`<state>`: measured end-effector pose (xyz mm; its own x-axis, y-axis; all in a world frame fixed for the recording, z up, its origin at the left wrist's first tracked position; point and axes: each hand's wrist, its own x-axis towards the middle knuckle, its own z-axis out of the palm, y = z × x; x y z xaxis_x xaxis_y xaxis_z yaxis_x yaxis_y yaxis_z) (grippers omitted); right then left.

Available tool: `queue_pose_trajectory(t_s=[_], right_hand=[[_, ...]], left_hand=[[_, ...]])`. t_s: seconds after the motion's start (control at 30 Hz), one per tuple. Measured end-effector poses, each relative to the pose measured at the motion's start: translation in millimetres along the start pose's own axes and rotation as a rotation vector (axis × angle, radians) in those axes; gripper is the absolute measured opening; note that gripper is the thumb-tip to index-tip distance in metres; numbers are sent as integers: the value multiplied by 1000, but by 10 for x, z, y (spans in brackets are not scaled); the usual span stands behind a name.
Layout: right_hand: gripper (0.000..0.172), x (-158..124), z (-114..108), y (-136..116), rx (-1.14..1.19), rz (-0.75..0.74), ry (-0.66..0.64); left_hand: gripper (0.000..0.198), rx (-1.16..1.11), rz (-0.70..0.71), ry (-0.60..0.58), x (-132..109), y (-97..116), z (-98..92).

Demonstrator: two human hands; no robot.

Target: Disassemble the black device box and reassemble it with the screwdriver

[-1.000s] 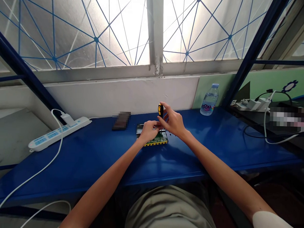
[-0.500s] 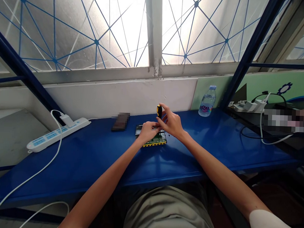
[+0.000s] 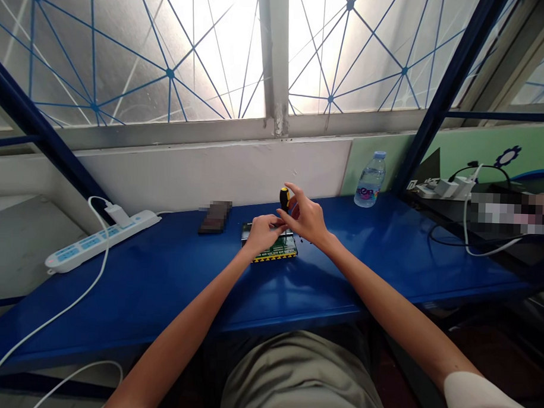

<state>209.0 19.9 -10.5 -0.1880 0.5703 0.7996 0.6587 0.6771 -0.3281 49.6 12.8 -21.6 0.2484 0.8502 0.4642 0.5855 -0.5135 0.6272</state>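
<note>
A green circuit board (image 3: 283, 249) with a yellow-and-black striped front edge lies on the blue bench (image 3: 171, 278). My right hand (image 3: 308, 218) grips a screwdriver (image 3: 284, 198) with a black-and-yellow handle, held upright over the board. My left hand (image 3: 262, 232) rests on the board's left part, fingers curled and pinched near the screwdriver's shaft. What the left fingers pinch is too small to make out.
A white power strip (image 3: 102, 236) with its cable lies at the left of the bench. A dark flat object (image 3: 215, 217) sits behind the board. A water bottle (image 3: 369, 180) stands at the back right. Chargers and cables (image 3: 455, 188) lie on a darker surface far right.
Both hands stay on the board and screwdriver, with only a slight shift of the fingers. The view has drifted a little.
</note>
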Motion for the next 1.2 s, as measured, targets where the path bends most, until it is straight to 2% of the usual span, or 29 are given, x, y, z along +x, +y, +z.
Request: queue_pose_trajectory(t_s=[0.4, 0.7, 0.97, 1.2], right_hand=[[54, 2, -19, -20, 32, 5, -21], [57, 0, -29, -25, -12, 42, -38], [60, 6, -21, -16, -44, 35, -25], [61, 8, -31, -21, -80, 14, -15]], left_hand=[[21, -39, 16, -63, 18, -63, 27], [16, -93, 13, -67, 17, -58, 30], [10, 19, 18, -17, -5, -46, 38], [12, 42, 33, -43, -16, -9, 35]])
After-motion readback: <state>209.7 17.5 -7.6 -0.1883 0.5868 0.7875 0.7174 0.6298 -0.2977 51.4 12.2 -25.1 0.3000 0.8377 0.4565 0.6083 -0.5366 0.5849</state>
